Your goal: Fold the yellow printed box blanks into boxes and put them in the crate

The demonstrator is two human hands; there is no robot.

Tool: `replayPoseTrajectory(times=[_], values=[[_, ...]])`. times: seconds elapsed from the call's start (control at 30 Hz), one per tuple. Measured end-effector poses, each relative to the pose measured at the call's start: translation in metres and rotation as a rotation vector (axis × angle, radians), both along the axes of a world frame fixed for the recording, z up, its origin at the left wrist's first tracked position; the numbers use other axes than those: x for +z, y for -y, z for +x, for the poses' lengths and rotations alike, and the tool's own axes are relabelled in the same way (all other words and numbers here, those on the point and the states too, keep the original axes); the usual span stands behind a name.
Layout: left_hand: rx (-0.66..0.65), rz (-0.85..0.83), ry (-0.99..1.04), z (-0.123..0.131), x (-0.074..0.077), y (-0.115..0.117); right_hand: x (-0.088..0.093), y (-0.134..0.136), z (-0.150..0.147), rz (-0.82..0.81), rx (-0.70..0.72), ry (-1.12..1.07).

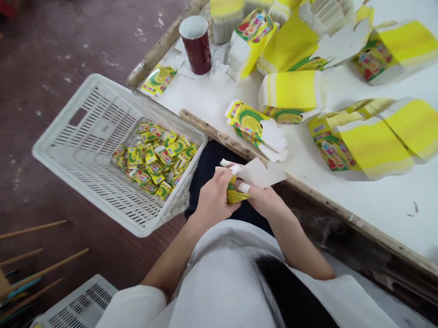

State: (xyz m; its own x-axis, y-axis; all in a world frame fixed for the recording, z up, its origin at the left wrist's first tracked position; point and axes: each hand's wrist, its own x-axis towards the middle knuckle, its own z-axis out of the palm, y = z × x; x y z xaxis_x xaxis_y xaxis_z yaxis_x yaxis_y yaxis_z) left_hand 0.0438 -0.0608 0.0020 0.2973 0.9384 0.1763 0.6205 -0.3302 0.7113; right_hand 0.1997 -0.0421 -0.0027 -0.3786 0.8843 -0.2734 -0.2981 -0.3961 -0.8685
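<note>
Close in front of my body, both hands hold a small yellow-green printed carton with white flaps spread out toward the table. My left hand is closed around the carton's left side. On the right side, my right hand grips it with the thumb pressed at the opening. White wrapping covers some of the fingertips. Parts of the carton are hidden behind the fingers. A small fanned stack of flat cartons lies on the table just beyond my hands.
To the left, a white plastic basket holds several small folded cartons. On the white table stand bundles of flat yellow cartons and a dark red cup. A wooden strip edges the table. Another basket sits lower left, near wooden sticks.
</note>
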Motion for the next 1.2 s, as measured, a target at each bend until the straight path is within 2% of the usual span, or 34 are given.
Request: replayPoseTrajectory(times=[0.13, 0.2, 0.37, 0.47, 0.6, 0.67, 0.73, 0.8, 0.93, 1.0, 1.07, 1.13, 1.2], values=[[-0.023, 0.031, 0.003, -0.002, 0.000, -0.001, -0.004, 0.000, 0.004, 0.109, -0.003, 0.009], [-0.033, 0.006, 0.037, -0.003, 0.000, -0.002, -0.005, 0.002, 0.006, 0.219, 0.002, 0.056], [-0.098, -0.113, 0.081, 0.002, -0.014, -0.004, -0.001, 0.011, 0.003, 0.688, 0.040, 0.504], [-0.005, -0.086, 0.055, 0.005, -0.022, -0.004, -0.004, 0.009, 0.002, 0.832, 0.036, 0.684], [0.142, 0.000, 0.023, -0.004, -0.018, -0.004, -0.015, -0.001, 0.004, 0.847, -0.144, 0.733], [0.138, -0.008, 0.006, -0.013, -0.010, -0.006, -0.016, -0.002, 0.007, 0.848, -0.057, 0.761], [0.125, -0.049, 0.006, -0.023, -0.002, -0.009, -0.014, -0.004, 0.013, 0.843, 0.124, 0.792], [0.100, -0.096, 0.007, -0.031, 0.005, -0.013, -0.010, -0.007, 0.022, 0.830, 0.248, 0.798], [0.003, -0.199, 0.086, -0.040, 0.015, -0.022, 0.004, -0.019, 0.044, 0.852, 0.337, 0.642], [-0.010, -0.222, 0.127, -0.038, 0.017, -0.024, 0.008, -0.021, 0.044, 0.847, 0.315, 0.579], [0.037, -0.221, 0.143, -0.033, 0.017, -0.024, 0.008, -0.018, 0.034, 0.826, 0.225, 0.577], [0.104, -0.222, 0.183, -0.028, 0.015, -0.020, 0.003, -0.010, 0.019, 0.794, 0.125, 0.566], [0.171, -0.255, 0.316, -0.025, 0.009, -0.015, -0.005, -0.003, 0.008, 0.742, 0.070, 0.483]])
